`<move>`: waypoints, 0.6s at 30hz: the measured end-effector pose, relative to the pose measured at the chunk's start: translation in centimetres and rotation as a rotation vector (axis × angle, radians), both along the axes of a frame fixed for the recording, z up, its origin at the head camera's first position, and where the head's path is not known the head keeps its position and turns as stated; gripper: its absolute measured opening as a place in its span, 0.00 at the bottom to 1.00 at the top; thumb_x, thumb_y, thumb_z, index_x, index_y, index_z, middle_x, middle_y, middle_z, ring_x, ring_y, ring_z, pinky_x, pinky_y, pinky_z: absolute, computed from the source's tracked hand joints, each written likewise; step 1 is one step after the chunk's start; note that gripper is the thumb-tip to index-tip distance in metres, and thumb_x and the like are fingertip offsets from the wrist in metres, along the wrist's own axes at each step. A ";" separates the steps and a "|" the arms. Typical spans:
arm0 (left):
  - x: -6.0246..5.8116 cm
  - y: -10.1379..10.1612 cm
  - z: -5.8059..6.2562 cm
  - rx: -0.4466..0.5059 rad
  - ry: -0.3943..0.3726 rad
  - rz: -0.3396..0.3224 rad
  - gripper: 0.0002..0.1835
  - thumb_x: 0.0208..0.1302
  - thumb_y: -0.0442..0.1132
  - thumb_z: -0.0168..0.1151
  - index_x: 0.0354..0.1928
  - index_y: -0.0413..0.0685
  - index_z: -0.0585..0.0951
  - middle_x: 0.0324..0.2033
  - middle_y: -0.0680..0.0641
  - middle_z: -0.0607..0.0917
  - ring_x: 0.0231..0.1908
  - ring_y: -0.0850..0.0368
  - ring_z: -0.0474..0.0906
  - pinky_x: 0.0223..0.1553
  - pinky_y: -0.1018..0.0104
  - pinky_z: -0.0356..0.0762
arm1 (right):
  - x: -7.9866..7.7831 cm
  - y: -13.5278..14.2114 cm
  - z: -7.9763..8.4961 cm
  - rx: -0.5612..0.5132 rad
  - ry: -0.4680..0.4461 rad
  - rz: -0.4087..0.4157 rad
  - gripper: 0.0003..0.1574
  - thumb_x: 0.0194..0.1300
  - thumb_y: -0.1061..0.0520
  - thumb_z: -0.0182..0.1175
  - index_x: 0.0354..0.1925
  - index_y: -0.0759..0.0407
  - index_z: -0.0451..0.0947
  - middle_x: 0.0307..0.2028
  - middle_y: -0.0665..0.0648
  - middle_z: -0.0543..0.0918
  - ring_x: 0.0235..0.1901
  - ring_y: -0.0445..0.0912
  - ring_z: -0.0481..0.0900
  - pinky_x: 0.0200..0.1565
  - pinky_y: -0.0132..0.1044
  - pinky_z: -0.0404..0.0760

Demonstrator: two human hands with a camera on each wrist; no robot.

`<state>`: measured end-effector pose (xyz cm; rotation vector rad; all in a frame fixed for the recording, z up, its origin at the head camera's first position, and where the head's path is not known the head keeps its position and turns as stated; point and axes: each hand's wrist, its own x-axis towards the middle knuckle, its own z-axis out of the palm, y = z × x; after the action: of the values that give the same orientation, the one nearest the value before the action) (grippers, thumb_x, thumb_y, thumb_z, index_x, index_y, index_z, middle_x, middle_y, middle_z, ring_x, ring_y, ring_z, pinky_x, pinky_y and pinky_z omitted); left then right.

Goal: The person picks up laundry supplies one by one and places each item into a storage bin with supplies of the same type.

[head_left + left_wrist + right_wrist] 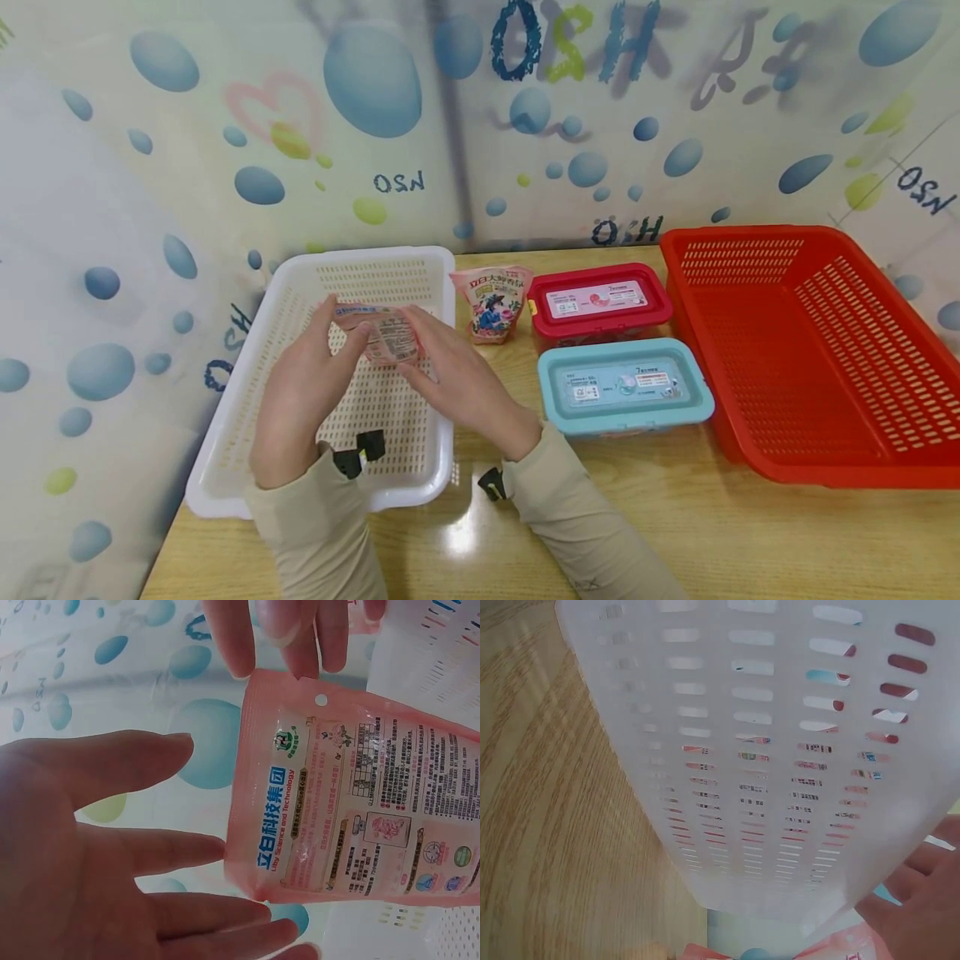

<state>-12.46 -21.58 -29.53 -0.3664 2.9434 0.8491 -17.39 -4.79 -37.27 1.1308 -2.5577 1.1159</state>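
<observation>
A pink printed pouch [390,335] stands upright inside the white basket [442,433], its text-covered side toward me. In the left wrist view, my left hand [97,847] has its thumb and fingers extended, with fingertips at the edge of the pouch [360,802]. At the pouch's other corner is my right hand [457,379], fingers reaching down to the edge. The right wrist view shows this hand [922,900] above the basket's rim, partly cut off, with the pouch visible through the slots. A second pink pouch [495,304] stands just right of the basket.
A red-lidded box [600,302] and a blue-lidded box [626,387] lie one before the other on the wooden table [480,550]. At the right stands a red basket [757,333]. Behind the table hangs a patterned sheet [465,125].
</observation>
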 end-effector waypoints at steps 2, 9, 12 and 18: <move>0.0 0.0 0.0 0.003 0.004 0.000 0.41 0.60 0.68 0.34 0.69 0.57 0.41 0.66 0.41 0.51 0.62 0.36 0.51 0.54 0.38 0.52 | 0.0 0.0 0.0 -0.001 -0.002 0.002 0.40 0.65 0.46 0.49 0.68 0.49 0.44 0.67 0.47 0.51 0.65 0.37 0.46 0.62 0.36 0.50; -0.1 0.1 -0.1 -0.005 0.050 -0.027 0.39 0.61 0.66 0.36 0.69 0.58 0.45 0.67 0.44 0.49 0.63 0.39 0.49 0.56 0.38 0.50 | -0.1 0.1 0.0 0.001 0.005 0.011 0.40 0.65 0.44 0.48 0.68 0.47 0.43 0.67 0.47 0.50 0.65 0.39 0.47 0.62 0.37 0.50; -0.2 0.2 -0.1 -0.016 0.087 -0.048 0.39 0.62 0.65 0.36 0.69 0.54 0.47 0.68 0.45 0.46 0.65 0.41 0.45 0.57 0.40 0.48 | -0.1 0.1 -0.1 0.006 0.016 0.013 0.40 0.65 0.44 0.48 0.69 0.47 0.43 0.67 0.48 0.50 0.65 0.40 0.47 0.62 0.37 0.50; -0.3 0.2 -0.4 -0.022 0.121 -0.087 0.37 0.63 0.62 0.37 0.69 0.51 0.47 0.68 0.49 0.40 0.65 0.43 0.43 0.57 0.40 0.47 | -0.1 0.1 -0.1 0.013 0.028 0.007 0.39 0.65 0.44 0.48 0.69 0.47 0.44 0.67 0.48 0.49 0.65 0.40 0.47 0.62 0.38 0.50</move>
<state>-12.74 -21.39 -29.89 -0.1932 3.0549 0.8581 -17.49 -4.74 -37.41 1.1511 -2.5458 1.0786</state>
